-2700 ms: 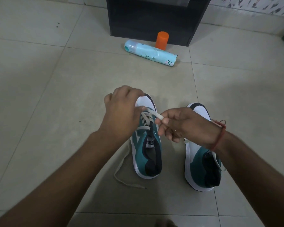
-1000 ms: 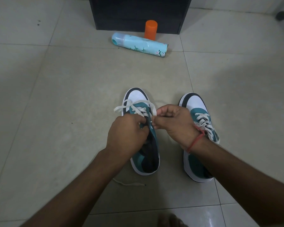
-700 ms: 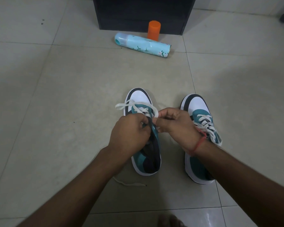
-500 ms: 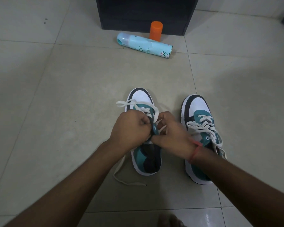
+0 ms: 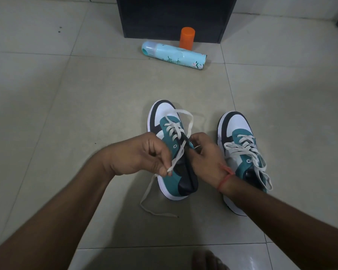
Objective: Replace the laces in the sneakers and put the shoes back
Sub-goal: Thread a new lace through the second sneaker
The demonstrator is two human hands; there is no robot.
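Head view shows two sneakers standing side by side on the tiled floor (image 5: 70, 117), toes pointing away from the person. The left sneaker (image 5: 171, 152) has a white toe cap edged in dark navy, teal side panels, a dark heel collar and a white sole; its white lace (image 5: 180, 151) is crossed through the lower eyelets only, and at least one teal eyelet near the collar sits unthreaded. One run of the lace loops loosely over the toe cap, and the other leads back to the left hand (image 5: 142, 154), whose thumb and forefinger pinch it a little above the ankle opening, the remaining fingers curled in. From that pinch the lace trails down past the sole and lies in a loose curve on the floor. The right hand (image 5: 205, 154) is at the inner side of the same shoe, fingers curled near the upper eyelets; it seems to grip the lace or the tongue there, though the fingertips are hidden. A red thread band (image 5: 225, 177) circles that wrist. The right sneaker (image 5: 242, 152), in matching colours, is laced, with its white ends hanging slack over the outer side. Farther off, a pale blue spray can (image 5: 174, 55) lies on its side, an orange cylinder (image 5: 186, 38) upright just behind it, in front of a dark cabinet (image 5: 176, 14).
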